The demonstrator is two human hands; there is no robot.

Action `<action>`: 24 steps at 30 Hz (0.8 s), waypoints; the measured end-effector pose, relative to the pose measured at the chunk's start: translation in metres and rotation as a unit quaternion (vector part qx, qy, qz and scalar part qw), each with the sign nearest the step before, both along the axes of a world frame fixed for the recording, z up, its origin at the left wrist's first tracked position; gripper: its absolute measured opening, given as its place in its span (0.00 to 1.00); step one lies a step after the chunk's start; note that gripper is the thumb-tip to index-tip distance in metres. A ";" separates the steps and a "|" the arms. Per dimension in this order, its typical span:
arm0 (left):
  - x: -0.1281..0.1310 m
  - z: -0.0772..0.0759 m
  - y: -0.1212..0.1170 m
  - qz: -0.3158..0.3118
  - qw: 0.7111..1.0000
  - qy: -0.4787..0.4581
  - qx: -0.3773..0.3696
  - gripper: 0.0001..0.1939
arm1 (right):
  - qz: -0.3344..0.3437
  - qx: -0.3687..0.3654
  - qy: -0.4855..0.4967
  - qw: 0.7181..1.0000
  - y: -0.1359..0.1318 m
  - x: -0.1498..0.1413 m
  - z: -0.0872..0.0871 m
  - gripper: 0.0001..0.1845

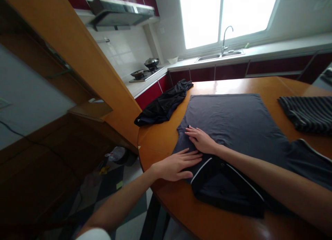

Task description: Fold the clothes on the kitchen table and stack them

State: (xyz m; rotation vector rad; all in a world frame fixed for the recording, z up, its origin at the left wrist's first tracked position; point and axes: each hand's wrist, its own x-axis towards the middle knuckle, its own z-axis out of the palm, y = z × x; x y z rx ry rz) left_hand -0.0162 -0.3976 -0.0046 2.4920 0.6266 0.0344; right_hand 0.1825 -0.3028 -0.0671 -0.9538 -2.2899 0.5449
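Observation:
A dark grey polo shirt (233, 119) lies spread on the round wooden table (160, 143), its black collar (233, 205) with white piping toward me. My left hand (176, 165) rests flat on the shirt's left side near the collar, fingers stretched out. Just beyond it, my right hand (202, 140) presses on the same left part of the shirt, its fingers extended toward the left edge. The right forearm crosses over the shirt and hides some of its near part.
Dark bunched clothing (166, 103) lies at the table's left edge. A folded striped garment (308, 112) is on the right. Behind are a sink (220, 57), a stove (147, 74) with pans and a range hood (121, 13). A bin with a plastic bag (118, 154) stands on the floor.

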 end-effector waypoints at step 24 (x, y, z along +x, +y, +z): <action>-0.070 -0.013 -0.006 0.098 0.991 0.055 0.074 0.24 | 0.007 0.032 -0.054 0.998 -0.002 0.002 0.000 0.24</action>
